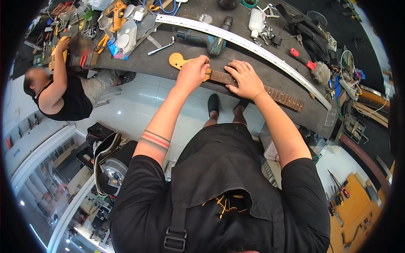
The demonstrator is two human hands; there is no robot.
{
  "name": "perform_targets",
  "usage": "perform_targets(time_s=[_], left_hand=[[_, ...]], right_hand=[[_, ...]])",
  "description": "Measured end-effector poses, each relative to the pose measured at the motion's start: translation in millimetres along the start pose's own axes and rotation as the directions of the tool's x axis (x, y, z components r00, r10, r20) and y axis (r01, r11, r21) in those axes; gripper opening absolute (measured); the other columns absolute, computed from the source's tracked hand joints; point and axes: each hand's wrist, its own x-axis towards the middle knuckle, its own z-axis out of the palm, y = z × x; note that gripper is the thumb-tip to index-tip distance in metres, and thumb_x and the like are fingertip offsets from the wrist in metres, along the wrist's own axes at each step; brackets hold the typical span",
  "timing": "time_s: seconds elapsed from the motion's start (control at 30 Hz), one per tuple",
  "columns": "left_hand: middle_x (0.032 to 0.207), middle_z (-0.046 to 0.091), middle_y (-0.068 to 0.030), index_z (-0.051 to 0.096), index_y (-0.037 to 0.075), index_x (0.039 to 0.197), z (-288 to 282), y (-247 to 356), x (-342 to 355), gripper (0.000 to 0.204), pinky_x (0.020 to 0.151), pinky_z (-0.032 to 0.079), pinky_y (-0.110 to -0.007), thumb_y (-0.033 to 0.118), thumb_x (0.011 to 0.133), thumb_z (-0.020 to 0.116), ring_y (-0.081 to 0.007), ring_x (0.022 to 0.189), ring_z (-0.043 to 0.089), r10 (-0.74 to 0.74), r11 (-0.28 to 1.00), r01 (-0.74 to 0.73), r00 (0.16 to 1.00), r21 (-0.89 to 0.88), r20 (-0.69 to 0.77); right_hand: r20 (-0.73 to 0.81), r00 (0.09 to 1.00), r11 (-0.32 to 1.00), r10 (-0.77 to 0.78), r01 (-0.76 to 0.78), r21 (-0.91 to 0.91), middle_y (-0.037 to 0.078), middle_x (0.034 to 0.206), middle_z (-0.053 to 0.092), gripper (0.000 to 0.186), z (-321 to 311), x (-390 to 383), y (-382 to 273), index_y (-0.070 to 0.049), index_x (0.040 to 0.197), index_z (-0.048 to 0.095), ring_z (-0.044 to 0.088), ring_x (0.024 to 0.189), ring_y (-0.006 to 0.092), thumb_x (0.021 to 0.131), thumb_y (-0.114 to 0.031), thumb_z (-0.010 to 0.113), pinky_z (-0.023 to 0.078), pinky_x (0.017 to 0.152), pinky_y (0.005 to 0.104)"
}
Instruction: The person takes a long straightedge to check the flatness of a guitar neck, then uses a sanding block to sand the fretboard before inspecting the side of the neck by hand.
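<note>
Guitar neck (287,98), fretboard up, lies along the front edge of the bench (270,71), yellow headstock (175,60) to the worker's L. L. hand (194,72): fingers curled close together over the nut end; from where I stand, can't tell if they pinch anything. R. hand (245,79): fingers loosely spread across the fretboard approx. mid-length. For good handling, I'd judge: press evenly w/ both hands, keep neck flat & fully supported, esp. so near the edge, w/ light fingertips on the frets. Beyond: long white ruler (253,45), lying roughly along the neck's direction; teal-black drill (214,44), crossed by the ruler in this view; wrench (160,47) to L. Far R.: round grey brush (321,72). Far L.: co-worker (65,97) in black top.
</note>
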Motion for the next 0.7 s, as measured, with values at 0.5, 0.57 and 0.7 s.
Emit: perform_targets(time_s=[0.5, 0.57, 0.7], left_hand=[[0.100, 0.080, -0.0181, 0.071, 0.004, 0.115, 13.7, -9.9, 14.7, 0.018, 0.083, 0.059, -0.049, 0.017, 0.103, 0.073, -0.0407, 0.093, 0.077, -0.122, 0.992, 0.122, 0.992, 0.013, -0.015], [0.100, 0.081, -0.0182, 0.072, 0.004, 0.115, 15.6, -11.2, 19.6, 0.018, 0.084, 0.059, -0.049, 0.016, 0.102, 0.073, -0.0400, 0.094, 0.077, -0.072, 0.994, 0.073, 0.997, 0.084, -0.013], [0.100, 0.081, -0.0181, 0.073, 0.004, 0.116, 16.6, -11.5, 21.1, 0.018, 0.084, 0.059, -0.049, 0.016, 0.102, 0.072, -0.0392, 0.095, 0.078, -0.154, 0.987, 0.153, 0.988, 0.051, 0.019]], right_hand=[[0.010, 1.000, 1.000, 0.011, -0.011, -0.003, 0.009, 0.152, 0.058, 0.071, -0.4, 0.3, -0.2, -0.014, 0.150, 0.062, 0.049, 0.153, 0.0294, 0.088, -0.039, 0.085, 0.034, 0.132, 0.0488], [0.002, 1.000, 1.000, 0.004, -0.004, -0.005, 0.010, 0.152, 0.058, 0.071, 0.1, 0.6, 0.7, -0.014, 0.150, 0.062, 0.049, 0.152, 0.0294, 0.088, -0.039, 0.084, 0.034, 0.132, 0.0489], [0.006, 1.000, 1.000, 0.014, -0.014, -0.002, 0.010, 0.152, 0.058, 0.071, 0.7, -0.1, 0.0, -0.014, 0.150, 0.062, 0.049, 0.152, 0.0295, 0.088, -0.040, 0.084, 0.034, 0.132, 0.0492]])
